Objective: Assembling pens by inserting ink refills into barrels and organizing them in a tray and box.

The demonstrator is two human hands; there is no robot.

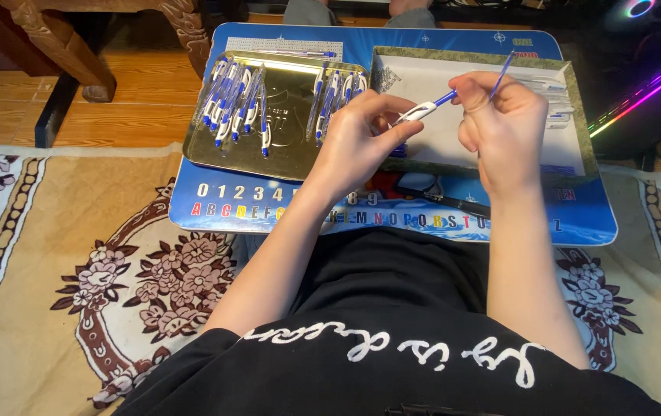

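Mid-assembly on one of these blue-and-white pens, I'd say: my left hand (357, 135) is pinched around the white pen barrel (417, 112), and my right hand (500, 123) has the thin blue refill (502, 75) held between thumb and fingertips, so both grips are closed tight on small parts, nothing loose. The whole thing sits up in the air between my hands, above the near-left corner of the green-rimmed box (585, 127) and over the blue lap desk (392, 223). The barrel's long axis runs roughly left to right, tilted a bit so its right end rises toward my right hand. The refill goes off on a steeper slant, its free end pointing up and far-right past my knuckles. Best guess, the refill is partway fed in, but I honestly can't tell how deep since my fingers cover the joint. Next bit probably calls for getting the two axes lined up straight and pushing gently along that line, not bending the thin tube. The gold tray (284, 158) on the left is holding a bunch of finished-looking pens (230, 104) lying mostly near-to-far.
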